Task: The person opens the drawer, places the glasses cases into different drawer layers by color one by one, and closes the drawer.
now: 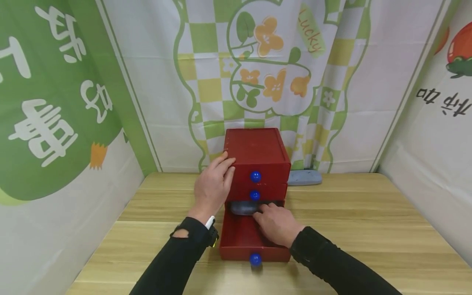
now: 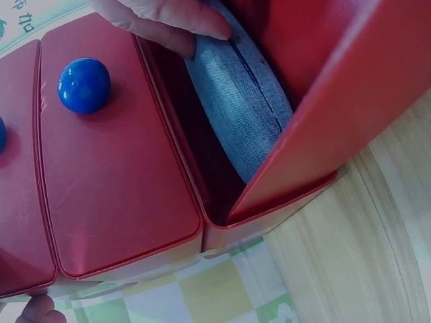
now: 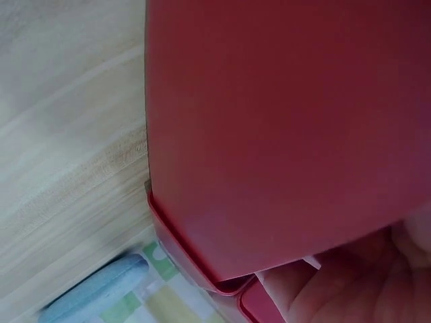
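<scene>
A red drawer cabinet (image 1: 258, 147) with blue knobs stands on the table, its bottom drawer (image 1: 236, 233) pulled out. My left hand (image 1: 214, 184) rests on the cabinet's upper left side, fingers along the top edge; its fingertips (image 2: 40, 311) show at the cabinet's side in the left wrist view. My right hand (image 1: 278, 223) reaches into the drawer and pinches the right end of a blue denim case (image 1: 243, 207). That case (image 2: 239, 94) has a dark seam along its length and lies across the back of the drawer. Part of it is hidden under my fingers.
Another soft blue-grey case (image 1: 305, 178) lies on the table behind the cabinet's right side; it also shows in the right wrist view (image 3: 94, 289). The wooden table (image 1: 354, 221) meets printed curtains (image 1: 206, 82) at the back and sides. The two upper drawers are closed.
</scene>
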`<state>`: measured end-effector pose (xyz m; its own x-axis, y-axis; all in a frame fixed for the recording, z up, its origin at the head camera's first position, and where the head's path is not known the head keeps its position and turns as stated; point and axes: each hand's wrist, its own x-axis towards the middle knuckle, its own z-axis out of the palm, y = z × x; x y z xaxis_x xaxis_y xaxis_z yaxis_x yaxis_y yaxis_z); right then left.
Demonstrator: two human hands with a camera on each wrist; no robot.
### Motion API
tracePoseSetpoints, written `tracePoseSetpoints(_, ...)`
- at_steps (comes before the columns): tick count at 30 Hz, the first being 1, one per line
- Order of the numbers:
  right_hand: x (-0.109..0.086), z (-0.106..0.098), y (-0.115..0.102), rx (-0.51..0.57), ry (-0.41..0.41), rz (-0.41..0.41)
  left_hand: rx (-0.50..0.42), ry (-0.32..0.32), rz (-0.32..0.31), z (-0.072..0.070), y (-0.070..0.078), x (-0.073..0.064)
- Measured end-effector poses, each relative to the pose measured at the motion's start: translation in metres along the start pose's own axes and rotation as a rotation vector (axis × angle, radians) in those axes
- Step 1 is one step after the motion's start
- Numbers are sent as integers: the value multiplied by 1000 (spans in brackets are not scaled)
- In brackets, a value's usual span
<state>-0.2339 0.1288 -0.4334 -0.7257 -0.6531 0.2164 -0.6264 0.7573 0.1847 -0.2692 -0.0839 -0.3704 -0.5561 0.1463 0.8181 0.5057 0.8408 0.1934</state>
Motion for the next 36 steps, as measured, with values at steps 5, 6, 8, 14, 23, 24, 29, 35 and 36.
tracePoseSetpoints(5, -2, -1, 5, 28, 65, -21, 0, -1, -1, -1, 0, 0)
tracePoseSetpoints(6, -2, -1, 7, 32, 76, -27, 0, 1, 0, -1, -1, 1)
tracePoseSetpoints(8, -2, -2, 10, 42, 83, -31, 0, 3, 3, -1, -1, 2)
tracePoseSetpoints(14, -4, -10, 19, 116, 52, -10, 8, 3, 12, -1, 0, 4)
tracePoseSetpoints(23, -17, -38, 49, 115, 108, 49, 4, -1, 14, -4, 1, 8)
tracePoseSetpoints(24, -19, -41, 54, 115, 99, 68, 5, -3, 13, -4, 1, 8)
tracePoseSetpoints(29, -26, -46, 78, 88, 95, 148, 11, -5, 10, -4, 0, 7)
tracePoseSetpoints(35, -27, -31, 102, 61, 130, 212, 19, -9, 10, -3, 0, 2)
tracePoseSetpoints(36, -27, -28, 105, 63, 119, 230, 21, -9, 13, -2, 1, 1)
